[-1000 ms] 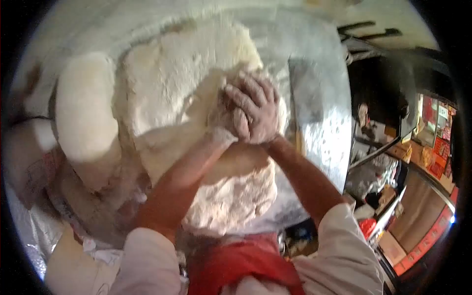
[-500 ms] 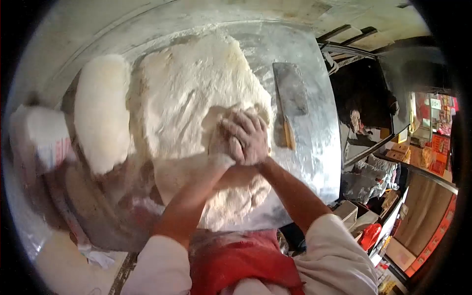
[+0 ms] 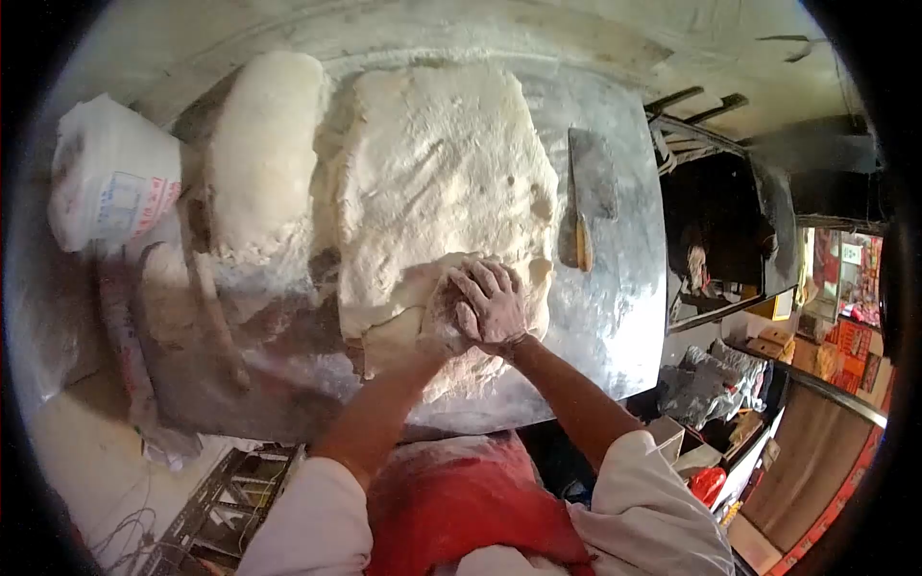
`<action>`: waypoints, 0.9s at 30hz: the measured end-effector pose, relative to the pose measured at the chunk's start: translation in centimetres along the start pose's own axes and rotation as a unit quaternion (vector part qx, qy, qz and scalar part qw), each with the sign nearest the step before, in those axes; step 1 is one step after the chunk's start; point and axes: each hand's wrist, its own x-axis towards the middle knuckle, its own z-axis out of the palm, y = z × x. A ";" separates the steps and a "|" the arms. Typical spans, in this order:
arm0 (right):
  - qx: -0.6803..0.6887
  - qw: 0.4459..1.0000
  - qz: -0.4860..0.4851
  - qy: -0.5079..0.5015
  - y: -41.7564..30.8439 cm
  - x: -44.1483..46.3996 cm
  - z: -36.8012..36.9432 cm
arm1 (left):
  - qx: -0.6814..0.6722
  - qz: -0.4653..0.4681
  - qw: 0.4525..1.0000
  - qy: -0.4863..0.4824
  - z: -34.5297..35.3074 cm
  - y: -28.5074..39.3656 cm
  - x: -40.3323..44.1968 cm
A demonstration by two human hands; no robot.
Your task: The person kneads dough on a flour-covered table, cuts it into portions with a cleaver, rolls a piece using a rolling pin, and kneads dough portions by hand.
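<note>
A wide, thick slab of floured dough (image 3: 437, 173) lies on the metal worktop (image 3: 624, 326). My right hand (image 3: 495, 300) rests over my left with its fingers spread, near the slab's lower right part. Beneath it, my left hand (image 3: 445, 312) presses on the dough, its fingers mostly covered. Both hands are dusted with flour, and both arms reach straight forward. Just right of the slab lies a cleaver (image 3: 591, 173) with a broad rectangular blade and a wooden handle. A second, loaf-shaped piece of dough (image 3: 269, 144) is on the left, apart from the slab.
At the far left stands a white plastic tub (image 3: 115, 182) with red print. A long pale stick (image 3: 219, 326) lies on the worktop's left side. Beyond the right edge are a dark opening (image 3: 715, 216), silver plastic bags (image 3: 715, 379) and a red bag (image 3: 708, 487).
The view has shifted, so the worktop's contents sit farther right and the tub shows more fully. My stacked hands now press slightly nearer the slab's front part.
</note>
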 end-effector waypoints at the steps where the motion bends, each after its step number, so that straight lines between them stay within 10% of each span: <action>1: 0.006 1.000 0.016 -0.005 -0.5 0.8 -0.5 | -0.422 0.051 0.904 0.049 0.3 -1.7 0.2; 2: 0.027 0.999 0.010 -0.014 -0.9 2.9 -1.6 | -0.097 0.030 0.990 0.093 -3.1 0.8 0.3; 3: 0.049 0.998 0.006 -0.026 -1.0 5.4 -2.4 | 0.364 0.018 0.917 0.161 -2.4 -1.2 0.9; 8: 0.000 0.999 -0.010 0.042 -1.5 16.0 1.8 | 0.059 -0.051 0.981 0.175 -7.3 -8.6 7.7; 16: 0.010 0.989 -0.061 0.136 1.2 23.1 4.9 | 0.449 -0.032 0.845 0.288 -13.6 -10.3 10.4; 18: 0.001 0.994 -0.040 0.103 0.5 21.5 4.7 | -0.071 0.021 0.963 0.259 -14.7 -7.5 7.8; 19: -0.004 0.994 -0.045 0.101 0.4 20.9 5.0 | -0.075 0.025 0.961 0.264 -14.4 -8.3 6.8; 22: -0.032 0.998 -0.051 -0.037 -4.4 16.0 7.4 | 0.375 -0.189 0.902 -0.094 -14.6 -5.9 0.8; 24: 0.061 0.993 -0.099 -0.018 -6.8 15.2 8.6 | 0.152 -0.097 0.967 0.183 -8.1 -13.3 -4.1; 27: 0.092 0.985 -0.143 0.013 -6.7 16.8 9.0 | 0.052 -0.088 0.970 0.220 -9.3 -13.4 -3.5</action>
